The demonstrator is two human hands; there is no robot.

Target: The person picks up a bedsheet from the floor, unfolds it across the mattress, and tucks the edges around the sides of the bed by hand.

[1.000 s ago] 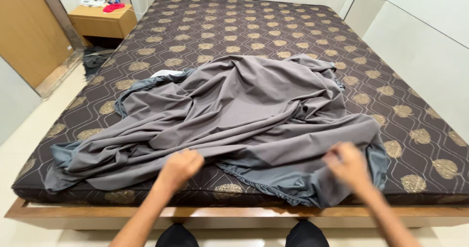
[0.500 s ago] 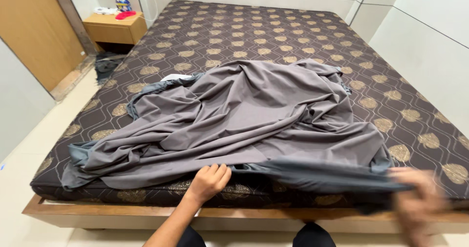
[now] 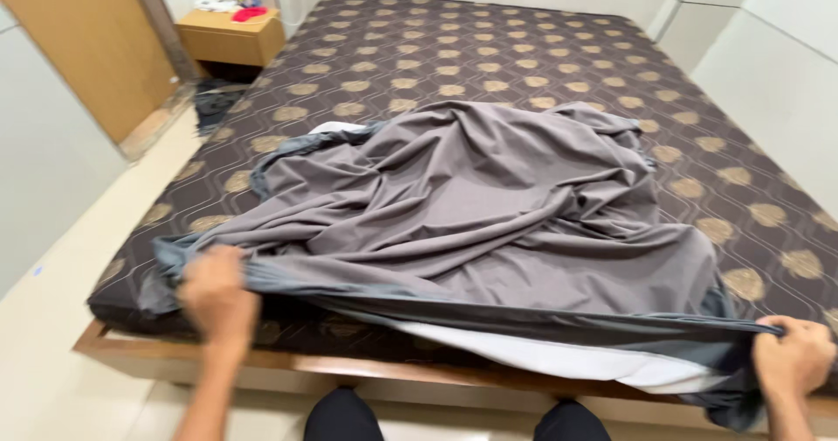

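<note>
Bedroom scene: a wooden nightstand (image 3: 229,38) stands far left beside a bare patterned mattress (image 3: 489,48). Left hand (image 3: 214,294), blurred, appears closed on the near hem of the grey sheet (image 3: 471,205); right hand (image 3: 793,355) is fisted on the same hem. That edge is stretched taut, its long axis running left to right along the bed's foot. Remaining cloth lies bunched mid-mattress; the head end and corners are uncovered, so spreading looks barely begun.
</note>
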